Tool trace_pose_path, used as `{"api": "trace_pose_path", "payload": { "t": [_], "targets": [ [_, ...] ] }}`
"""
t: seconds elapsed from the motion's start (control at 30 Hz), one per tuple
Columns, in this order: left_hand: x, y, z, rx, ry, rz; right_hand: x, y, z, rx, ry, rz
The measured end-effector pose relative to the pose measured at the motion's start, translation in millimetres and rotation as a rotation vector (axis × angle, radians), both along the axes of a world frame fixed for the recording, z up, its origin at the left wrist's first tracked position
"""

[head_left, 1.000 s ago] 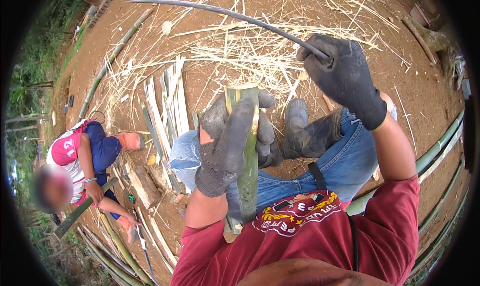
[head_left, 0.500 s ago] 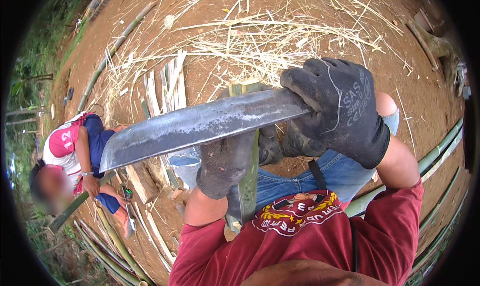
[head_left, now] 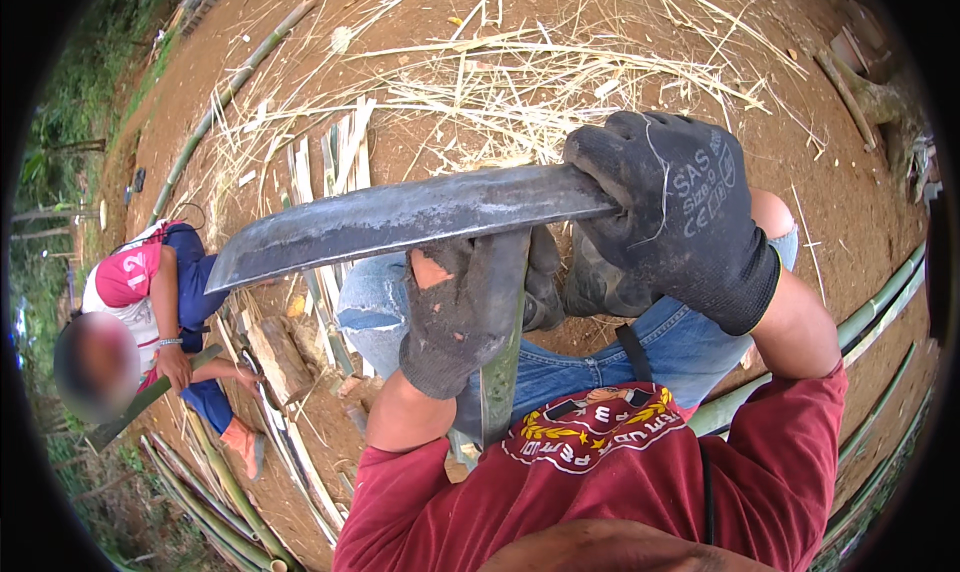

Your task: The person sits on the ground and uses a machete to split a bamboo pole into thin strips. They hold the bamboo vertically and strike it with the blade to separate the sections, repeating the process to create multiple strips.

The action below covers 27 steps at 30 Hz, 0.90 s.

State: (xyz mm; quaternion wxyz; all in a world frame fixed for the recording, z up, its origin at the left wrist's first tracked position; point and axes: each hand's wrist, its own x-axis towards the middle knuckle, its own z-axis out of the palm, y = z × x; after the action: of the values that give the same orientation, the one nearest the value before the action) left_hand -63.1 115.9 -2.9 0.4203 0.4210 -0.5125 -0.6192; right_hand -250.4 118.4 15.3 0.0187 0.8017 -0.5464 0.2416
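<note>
My right hand (head_left: 680, 222), in a dark work glove, is closed around the handle of a large machete (head_left: 410, 217); the grip itself is hidden in my fist. The wide, scuffed grey blade stretches left across the view, above my left hand and the bamboo. My left hand (head_left: 455, 312), in a worn glove with a hole showing skin, is wrapped round a green split bamboo piece (head_left: 500, 397). This piece stands between my knees, running from my shirt toward the blade. Its far end is hidden behind the blade and my glove.
Pale bamboo shavings (head_left: 520, 82) litter the brown dirt ahead, beside a stack of split strips (head_left: 345, 157). A co-worker (head_left: 150, 302) sits at the left with a bamboo piece (head_left: 150, 397). Long bamboo poles (head_left: 880, 307) lie at the right; a wood block (head_left: 275, 357) lies at the left.
The blade's tip has risen, and the bamboo's far end, seen past the blade before, is now hidden. My left hand has turned slightly, showing the glove's hole. The co-worker's arm and bamboo have shifted.
</note>
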Motion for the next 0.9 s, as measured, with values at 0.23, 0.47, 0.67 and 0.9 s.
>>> {"api": "trace_pose_path", "payload": {
  "t": [0.23,0.47,0.67,0.9],
  "targets": [
    [3.4,-0.7,-4.1,-0.005,-0.012,0.015,-1.4,-7.3,-6.0,0.030,-0.062,0.047],
    [18.6,49.7,27.5,0.025,0.002,-0.159,-130.9,-60.3,-104.3,0.162,0.363,-0.388],
    [13.0,34.1,-8.7,0.032,-0.152,-0.091,-70.8,8.2,-81.7,-0.158,0.005,-0.335],
    [13.2,39.2,-21.2,-0.073,-0.004,-0.089,-5.0,50.3,-33.0,-0.093,-0.140,-0.085]
  ]
}}
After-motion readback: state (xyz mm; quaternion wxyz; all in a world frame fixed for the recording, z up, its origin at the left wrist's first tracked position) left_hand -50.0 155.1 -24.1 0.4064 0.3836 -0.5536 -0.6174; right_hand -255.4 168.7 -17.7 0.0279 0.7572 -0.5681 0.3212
